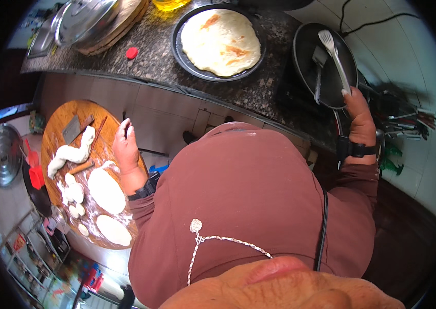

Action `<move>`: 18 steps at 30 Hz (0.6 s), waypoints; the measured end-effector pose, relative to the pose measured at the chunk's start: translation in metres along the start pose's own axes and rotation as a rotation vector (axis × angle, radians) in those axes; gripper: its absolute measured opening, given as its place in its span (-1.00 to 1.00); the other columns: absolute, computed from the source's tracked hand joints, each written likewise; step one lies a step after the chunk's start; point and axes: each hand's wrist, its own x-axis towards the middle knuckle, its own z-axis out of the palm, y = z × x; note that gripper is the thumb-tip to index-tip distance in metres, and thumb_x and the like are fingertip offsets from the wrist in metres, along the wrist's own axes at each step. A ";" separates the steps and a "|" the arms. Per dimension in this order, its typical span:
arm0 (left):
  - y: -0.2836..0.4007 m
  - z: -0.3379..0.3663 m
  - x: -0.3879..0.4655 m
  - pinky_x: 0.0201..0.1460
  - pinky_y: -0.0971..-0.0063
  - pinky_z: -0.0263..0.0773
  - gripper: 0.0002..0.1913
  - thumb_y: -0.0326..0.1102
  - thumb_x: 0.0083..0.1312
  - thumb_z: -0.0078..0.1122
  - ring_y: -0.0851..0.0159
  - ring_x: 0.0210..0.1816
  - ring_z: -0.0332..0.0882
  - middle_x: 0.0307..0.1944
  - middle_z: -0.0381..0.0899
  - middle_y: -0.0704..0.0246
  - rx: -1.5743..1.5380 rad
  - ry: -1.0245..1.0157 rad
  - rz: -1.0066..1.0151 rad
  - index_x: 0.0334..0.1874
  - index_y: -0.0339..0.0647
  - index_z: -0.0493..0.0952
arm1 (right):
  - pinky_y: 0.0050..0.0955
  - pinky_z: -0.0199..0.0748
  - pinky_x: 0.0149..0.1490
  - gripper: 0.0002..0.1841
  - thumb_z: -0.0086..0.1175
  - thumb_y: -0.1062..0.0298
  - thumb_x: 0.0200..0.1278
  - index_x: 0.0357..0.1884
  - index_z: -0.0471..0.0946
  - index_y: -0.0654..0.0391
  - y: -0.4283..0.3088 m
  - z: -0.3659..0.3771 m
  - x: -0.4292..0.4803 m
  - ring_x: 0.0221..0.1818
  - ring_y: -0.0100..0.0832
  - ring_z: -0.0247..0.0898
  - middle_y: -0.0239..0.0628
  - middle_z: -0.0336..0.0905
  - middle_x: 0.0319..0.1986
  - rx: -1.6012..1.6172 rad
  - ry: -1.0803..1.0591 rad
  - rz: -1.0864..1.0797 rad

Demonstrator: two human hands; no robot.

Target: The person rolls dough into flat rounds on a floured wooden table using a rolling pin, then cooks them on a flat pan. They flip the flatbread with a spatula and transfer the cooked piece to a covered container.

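Observation:
At the right, my right hand (358,106) grips the handle of metal tongs (339,63), whose slotted end lies over a dark frying pan (303,46). A metal spatula (319,61) rests in that pan. My left hand (126,145), floury and holding nothing, is raised at the edge of the round wooden table (57,123). A browned flatbread (220,44) sits in a round black pan (177,58) on the counter. On the floured table lie a long dough roll (72,153), rolled dough rounds (106,189), small dough pieces (74,191), a rolling pin (81,167) and a dough scraper (72,130).
The granite counter (148,65) runs across the top, with a red cap (132,53), a metal lid (84,23) and a container of yellow oil (169,3). Utensils (407,119) stand right of my right hand. A red scoop (36,177) is left of the table.

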 end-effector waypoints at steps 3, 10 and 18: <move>-0.004 -0.006 -0.004 0.17 0.39 0.51 -0.68 -0.33 0.47 0.14 0.20 0.06 0.67 0.03 0.71 0.16 0.112 -0.009 0.057 0.20 -0.26 0.59 | -0.12 0.47 0.05 -0.57 0.21 0.12 0.34 0.08 0.55 0.25 0.037 0.022 0.019 -0.10 0.03 0.61 0.07 0.67 -0.21 -0.180 0.094 -0.109; -0.027 -0.056 -0.014 0.22 0.36 0.49 -0.68 -0.36 0.47 0.11 0.15 0.10 0.65 0.07 0.68 0.13 0.187 0.033 0.020 0.21 -0.28 0.57 | -0.06 0.48 0.18 -0.43 0.30 0.08 0.22 0.19 0.53 0.19 0.072 0.042 0.056 0.09 0.20 0.56 0.19 0.65 -0.05 -0.271 0.031 -0.001; -0.078 -0.107 -0.023 0.24 0.37 0.47 -0.67 -0.36 0.46 0.12 0.15 0.12 0.64 0.09 0.67 0.12 0.197 0.051 -0.055 0.22 -0.29 0.57 | -0.15 0.43 0.26 -0.49 0.07 0.06 0.41 0.22 0.53 0.25 0.023 0.000 0.092 0.14 0.02 0.56 0.04 0.65 0.05 -0.280 0.325 -0.299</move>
